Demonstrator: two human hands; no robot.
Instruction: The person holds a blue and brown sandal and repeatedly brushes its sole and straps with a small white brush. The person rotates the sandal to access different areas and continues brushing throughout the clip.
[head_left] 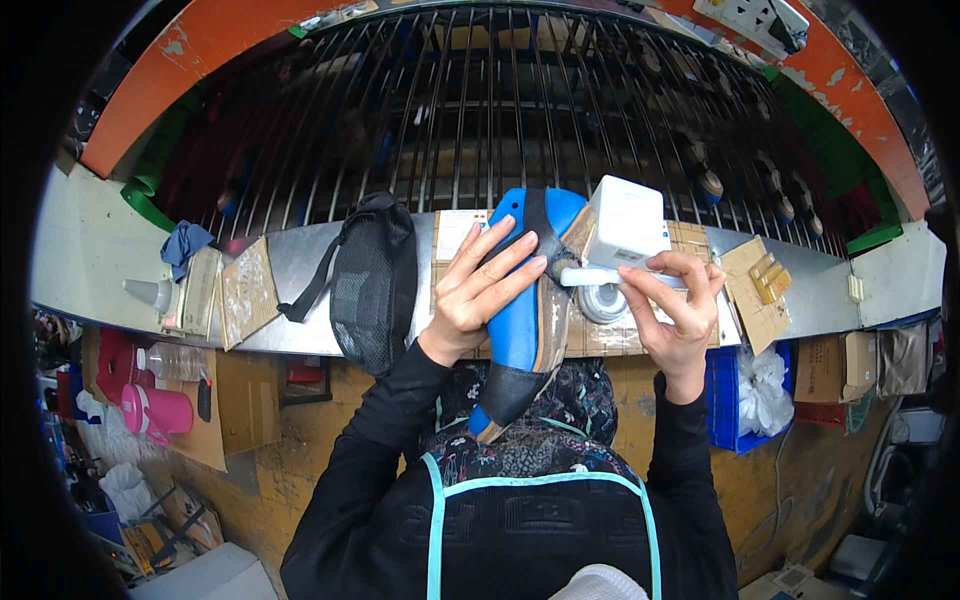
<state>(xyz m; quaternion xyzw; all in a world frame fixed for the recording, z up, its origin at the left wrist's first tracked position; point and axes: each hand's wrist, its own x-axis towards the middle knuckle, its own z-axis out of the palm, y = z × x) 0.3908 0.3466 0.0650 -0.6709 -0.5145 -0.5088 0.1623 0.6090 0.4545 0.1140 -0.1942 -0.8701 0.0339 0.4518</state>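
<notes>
A blue shoe last with black shoe-upper pieces on it lies tilted on its side at the table's near edge. Its tan, worn-looking sole side is turned to the right. My left hand lies over the last with fingers stretched across it, holding it. In my right hand is a white-handled brush, pinched between thumb and fingers. The brush's dark tip touches the sole side of the last. Just beyond that hand stands a white box-shaped container, and a round, pale container sits below the brush.
A black mesh bag lies to the left on the metal table. Cardboard pieces and a blue cloth are farther left. Beyond the table runs a rack of metal rods. A blue crate with plastic bags hangs low right.
</notes>
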